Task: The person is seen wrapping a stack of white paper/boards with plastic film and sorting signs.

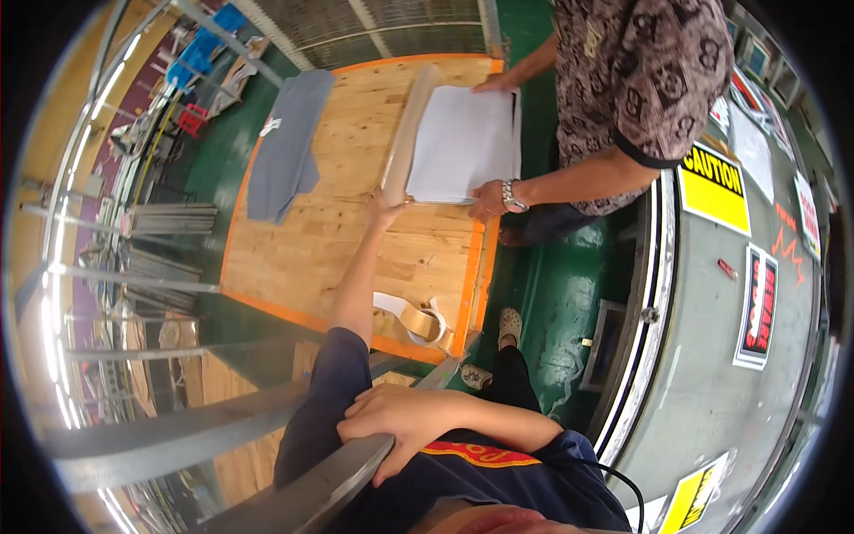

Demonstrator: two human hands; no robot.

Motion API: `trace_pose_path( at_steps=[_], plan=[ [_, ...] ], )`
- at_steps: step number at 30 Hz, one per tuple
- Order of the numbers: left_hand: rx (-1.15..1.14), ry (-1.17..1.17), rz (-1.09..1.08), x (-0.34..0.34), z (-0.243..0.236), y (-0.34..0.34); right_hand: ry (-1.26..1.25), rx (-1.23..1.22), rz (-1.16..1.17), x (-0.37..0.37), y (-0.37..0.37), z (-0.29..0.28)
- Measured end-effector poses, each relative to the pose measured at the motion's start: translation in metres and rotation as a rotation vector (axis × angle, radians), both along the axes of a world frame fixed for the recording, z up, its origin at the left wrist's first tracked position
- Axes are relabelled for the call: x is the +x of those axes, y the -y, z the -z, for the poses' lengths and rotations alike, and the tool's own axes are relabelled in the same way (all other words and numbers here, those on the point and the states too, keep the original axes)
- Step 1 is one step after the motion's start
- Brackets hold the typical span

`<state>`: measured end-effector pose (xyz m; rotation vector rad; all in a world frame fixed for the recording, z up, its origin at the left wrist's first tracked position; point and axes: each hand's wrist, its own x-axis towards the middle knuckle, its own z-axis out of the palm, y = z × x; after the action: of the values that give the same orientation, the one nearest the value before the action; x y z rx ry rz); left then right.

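My left hand (pixel 385 210) reaches out over the wooden table with its fingers closed round the near end of a long, tan, shiny strip (pixel 411 125). Whether that strip is a tube or a folded wrapping I cannot tell. Against its right side lies a stack of white sheets (pixel 464 142). Another person's hands (pixel 488 199) touch the stack's right side, at its far and near corners. Close to my body, my right hand (pixel 400 425) is wrapped over a grey metal bar (pixel 342 476). A roll of tape (pixel 425 322), or a similar ring with a white loose end, lies near the table's front edge.
The wooden table (pixel 356 240) has orange edging. A grey folded cloth (pixel 289 147) lies on its left part. Metal frame bars (pixel 178 440) cross the lower left. At right stands a grey surface (pixel 694 329) with yellow signs (pixel 714 189). The co-worker (pixel 623 89) stands at the table's right.
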<state>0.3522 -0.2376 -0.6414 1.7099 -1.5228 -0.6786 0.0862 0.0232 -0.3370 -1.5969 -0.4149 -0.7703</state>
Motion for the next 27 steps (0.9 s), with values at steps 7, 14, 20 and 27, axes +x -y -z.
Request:
trace_pose_path(
  at_steps=[7, 14, 20, 27],
  plan=[
    [-0.004, 0.169, -0.186, 0.001, -0.009, -0.012, -0.017, 0.026, 0.102, -0.002, -0.006, 0.007],
    [0.027, 0.289, -0.242, -0.008, -0.026, -0.016, 0.028, 0.053, 0.113, -0.001, -0.009, 0.009],
    [0.026, 0.507, -0.377, 0.007, -0.008, -0.016, 0.068, 0.091, 0.132, 0.002, -0.009, 0.011],
    [-0.047, 0.751, -0.325, 0.039, -0.01, -0.008, 0.095, 0.099, 0.16, 0.006, -0.011, 0.019]
  ],
)
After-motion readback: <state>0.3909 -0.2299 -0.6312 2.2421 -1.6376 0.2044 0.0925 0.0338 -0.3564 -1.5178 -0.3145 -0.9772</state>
